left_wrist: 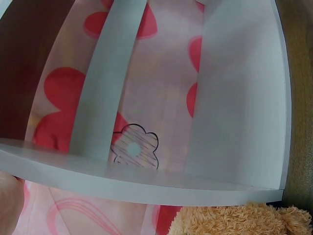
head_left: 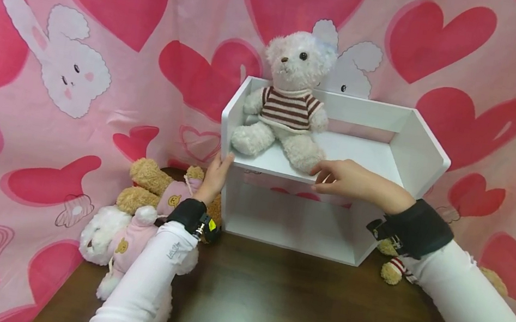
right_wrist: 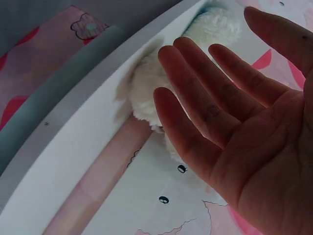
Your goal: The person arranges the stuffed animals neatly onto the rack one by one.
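A white teddy bear in a brown-and-white striped sweater sits upright at the left end of the top board of a small white shelf. My left hand rests against the front of the shelf's left side panel, and only a bit of this hand shows in the left wrist view. Beside the bear's foot at the front edge of the top board is my right hand. In the right wrist view its fingers are spread and loosely bent, holding nothing; whether they touch the foot is unclear.
On the left of the brown table lie a tan bear and a white bear, both in pink tops. Another tan toy is partly hidden at the shelf's right. Pink heart-patterned cloth hangs behind.
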`<state>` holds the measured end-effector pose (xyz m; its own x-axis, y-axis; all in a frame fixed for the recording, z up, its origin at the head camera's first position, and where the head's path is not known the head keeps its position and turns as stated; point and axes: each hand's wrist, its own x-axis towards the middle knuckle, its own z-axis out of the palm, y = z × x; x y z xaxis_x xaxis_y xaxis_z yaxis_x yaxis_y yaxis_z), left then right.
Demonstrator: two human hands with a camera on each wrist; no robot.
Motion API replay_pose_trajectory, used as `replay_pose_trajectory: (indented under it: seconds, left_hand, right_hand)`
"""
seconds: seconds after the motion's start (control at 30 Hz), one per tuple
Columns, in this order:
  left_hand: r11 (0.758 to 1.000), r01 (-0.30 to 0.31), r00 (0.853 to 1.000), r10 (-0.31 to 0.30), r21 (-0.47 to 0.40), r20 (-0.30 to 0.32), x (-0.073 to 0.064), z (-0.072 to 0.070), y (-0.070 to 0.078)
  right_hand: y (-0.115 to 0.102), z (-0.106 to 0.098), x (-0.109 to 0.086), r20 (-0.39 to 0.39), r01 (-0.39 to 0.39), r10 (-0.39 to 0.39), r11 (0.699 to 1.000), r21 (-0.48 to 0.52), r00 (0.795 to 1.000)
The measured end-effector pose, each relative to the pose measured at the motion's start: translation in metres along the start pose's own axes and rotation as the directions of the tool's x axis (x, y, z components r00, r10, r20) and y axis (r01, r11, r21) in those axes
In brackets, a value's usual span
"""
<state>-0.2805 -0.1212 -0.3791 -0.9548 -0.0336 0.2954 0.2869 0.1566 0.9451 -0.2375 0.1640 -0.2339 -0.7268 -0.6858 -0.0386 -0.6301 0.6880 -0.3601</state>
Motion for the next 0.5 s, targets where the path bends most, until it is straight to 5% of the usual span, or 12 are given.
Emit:
replay_pose_trajectory:
  seconds: [0.5]
  left_hand:
    - [1.0,-0.015,1.0,0.015,-0.024,-0.002,0.001,0.001,0.0]
  right_hand:
    - [0.024,0.018,-0.035,0.045,-0.01,0.008,1.0,0.026,0.999]
